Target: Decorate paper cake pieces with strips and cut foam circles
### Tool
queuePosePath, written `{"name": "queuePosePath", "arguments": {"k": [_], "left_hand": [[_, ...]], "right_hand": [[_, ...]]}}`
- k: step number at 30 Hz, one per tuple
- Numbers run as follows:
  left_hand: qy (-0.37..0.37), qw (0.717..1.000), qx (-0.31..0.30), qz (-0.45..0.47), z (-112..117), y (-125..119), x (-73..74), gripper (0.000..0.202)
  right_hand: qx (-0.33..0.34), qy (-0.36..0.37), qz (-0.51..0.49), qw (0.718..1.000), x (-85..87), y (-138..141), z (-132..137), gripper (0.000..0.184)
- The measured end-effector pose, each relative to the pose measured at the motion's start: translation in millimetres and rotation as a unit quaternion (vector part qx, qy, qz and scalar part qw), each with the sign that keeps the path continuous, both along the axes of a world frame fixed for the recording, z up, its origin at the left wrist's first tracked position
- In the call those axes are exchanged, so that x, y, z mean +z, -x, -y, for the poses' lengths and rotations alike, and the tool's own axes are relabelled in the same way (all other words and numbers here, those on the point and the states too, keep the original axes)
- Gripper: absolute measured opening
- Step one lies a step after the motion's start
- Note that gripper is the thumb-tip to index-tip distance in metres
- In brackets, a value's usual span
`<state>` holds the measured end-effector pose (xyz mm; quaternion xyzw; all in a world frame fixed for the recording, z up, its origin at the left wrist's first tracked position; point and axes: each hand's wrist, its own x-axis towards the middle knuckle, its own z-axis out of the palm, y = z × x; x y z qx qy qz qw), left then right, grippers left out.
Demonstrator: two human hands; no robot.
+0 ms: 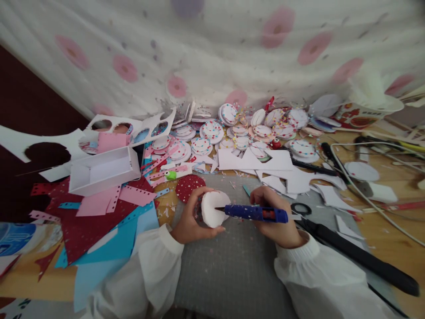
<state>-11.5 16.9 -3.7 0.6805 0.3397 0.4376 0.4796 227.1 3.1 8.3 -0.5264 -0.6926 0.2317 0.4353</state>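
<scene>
In the head view, my left hand (195,219) grips a white disc-like piece (210,216) with an uneven edge, thumb and fingers around its side. My right hand (277,223) is closed around what looks like a blue utility knife (244,212), speckled with white bits. Its thin dark tip points left and appears to touch the white piece's face. Below both hands lies a grey cutting mat (229,270). A dark red disc with white stars (190,188) rests just beyond my left hand.
White discs with coloured dots (212,130) pile up along the back. Left are a white open box (102,173) and coloured paper sheets (113,243). At right lie paper offcuts (277,161), a long black-handled tool (358,252), a white cable (375,204) and a paper tub (361,115).
</scene>
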Motion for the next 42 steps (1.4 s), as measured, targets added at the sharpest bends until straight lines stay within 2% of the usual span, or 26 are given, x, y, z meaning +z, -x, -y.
{"name": "queuePosePath", "arguments": {"k": [8, 25, 29, 33, 42], "left_hand": [[0.013, 1.000, 0.001, -0.008, 0.1, 0.8, 1.3, 0.086], [-0.049, 0.999, 0.018, -0.010, -1.0, -0.6, 5.0, 0.085], [-0.039, 0.999, 0.032, -0.006, -0.7, -0.6, 3.7, 0.084], [-0.031, 0.999, 0.020, -0.017, -0.8, 0.0, 4.9, 0.083], [0.000, 1.000, -0.009, -0.012, -0.6, -0.8, 4.3, 0.085]], "right_hand": [[0.022, 0.000, 0.010, 1.000, 0.4, -1.3, 0.2, 0.027], [-0.007, -0.001, 0.011, 1.000, -1.0, -2.9, -0.8, 0.023], [-0.011, 0.001, -0.024, 1.000, 2.8, -2.1, 0.6, 0.024], [-0.020, 0.001, -0.071, 0.997, 6.9, 0.5, -0.2, 0.023], [0.004, -0.004, -0.007, 1.000, 3.0, 0.2, 2.3, 0.024]]}}
